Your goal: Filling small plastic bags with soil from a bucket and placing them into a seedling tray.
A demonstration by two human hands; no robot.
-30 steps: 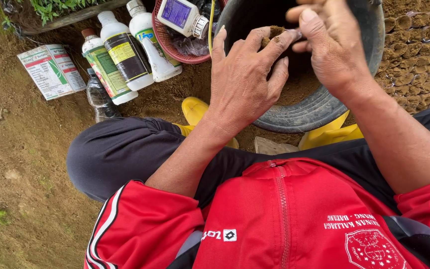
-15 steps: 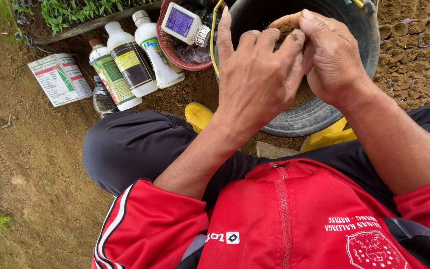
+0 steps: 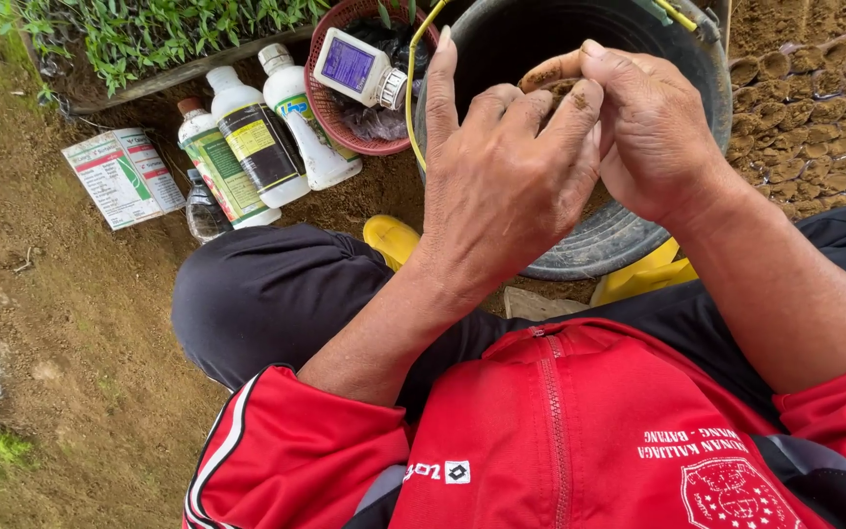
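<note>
Moved: both hands have drawn together over the bucket (image 3: pixel 638 235).
Left hand (image 3: pixel 501 186): fingers curled against the right.
Right hand (image 3: pixel 643 127): pinching soil (image 3: pixel 562 86).
Progress: soil being shaped; filled pots (image 3: pixel 815 88) lie right.

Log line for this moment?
left hand: cupped over dark round bucket | right hand: pressing brown soil lump | white plastic bottles: beside

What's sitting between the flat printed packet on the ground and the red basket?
In the head view, three upright white bottles stand in a row between the printed packet and the red basket.
</note>
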